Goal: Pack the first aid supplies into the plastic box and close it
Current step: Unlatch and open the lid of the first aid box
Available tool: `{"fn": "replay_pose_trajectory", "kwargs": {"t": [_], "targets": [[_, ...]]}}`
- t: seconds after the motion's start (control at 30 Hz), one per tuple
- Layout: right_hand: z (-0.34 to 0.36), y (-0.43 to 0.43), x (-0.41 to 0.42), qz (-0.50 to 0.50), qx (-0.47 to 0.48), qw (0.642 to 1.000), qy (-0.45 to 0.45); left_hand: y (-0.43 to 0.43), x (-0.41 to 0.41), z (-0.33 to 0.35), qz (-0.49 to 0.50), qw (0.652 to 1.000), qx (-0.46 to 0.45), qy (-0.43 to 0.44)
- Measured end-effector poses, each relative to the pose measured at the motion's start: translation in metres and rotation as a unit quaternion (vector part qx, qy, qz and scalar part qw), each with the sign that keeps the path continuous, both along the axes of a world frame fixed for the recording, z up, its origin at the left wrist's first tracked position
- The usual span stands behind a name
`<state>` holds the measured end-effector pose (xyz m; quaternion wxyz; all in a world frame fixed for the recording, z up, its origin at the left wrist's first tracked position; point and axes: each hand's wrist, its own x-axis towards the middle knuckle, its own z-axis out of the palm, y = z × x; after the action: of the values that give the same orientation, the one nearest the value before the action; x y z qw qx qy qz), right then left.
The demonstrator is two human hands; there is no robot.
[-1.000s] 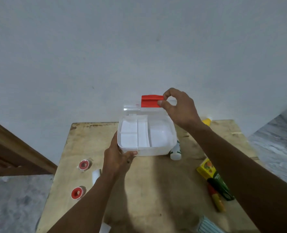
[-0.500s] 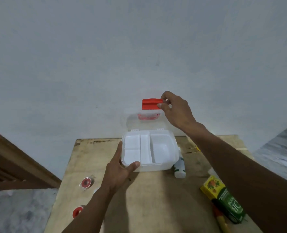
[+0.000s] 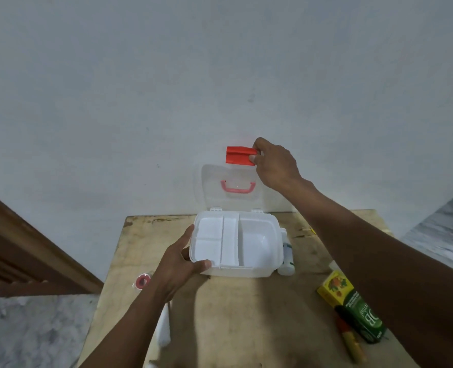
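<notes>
A white plastic box with several empty compartments stands on the wooden table. Its clear lid with a red handle is raised upright against the wall. My right hand pinches the red latch at the lid's top edge. My left hand grips the box's front left corner. A white bottle lies against the box's right side. A green and yellow carton and a red-yellow tube lie at the right. A red tape roll lies at the left.
The table stands against a grey wall. A white tube-like item lies partly under my left forearm. A wooden frame is at the left, with stone floor beside the table on both sides.
My right hand has swung the lid up and back until it stands upright. The view has tilted upward. My left hand has stayed on the box's corner.
</notes>
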<state>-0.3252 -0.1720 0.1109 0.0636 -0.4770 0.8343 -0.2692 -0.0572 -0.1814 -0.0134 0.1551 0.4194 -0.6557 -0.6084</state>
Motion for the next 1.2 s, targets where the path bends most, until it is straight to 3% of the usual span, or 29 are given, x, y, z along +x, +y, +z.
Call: {"fn": "replay_pose_trajectory", "kwargs": {"t": [0.17,0.3,0.53,0.9,1.2], "targets": [[-0.009,0.007,-0.006,-0.044,-0.013,0.999,0.01,0.002,0.008,0.007,-0.017,1.0,0.005,-0.021],[-0.013,0.013,0.001,-0.09,0.006,0.992,0.086,0.017,0.011,0.004,-0.007,1.0,0.004,-0.018],[-0.013,0.009,-0.002,-0.046,-0.012,0.997,0.063,0.029,0.007,-0.003,-0.003,1.0,-0.021,0.02],[-0.018,0.027,-0.007,0.003,-0.02,1.0,0.009,0.033,0.005,-0.006,-0.002,0.999,-0.047,-0.016],[-0.016,0.045,0.006,0.031,0.038,0.997,0.059,0.035,0.005,-0.002,-0.046,0.992,-0.11,-0.048]]}}
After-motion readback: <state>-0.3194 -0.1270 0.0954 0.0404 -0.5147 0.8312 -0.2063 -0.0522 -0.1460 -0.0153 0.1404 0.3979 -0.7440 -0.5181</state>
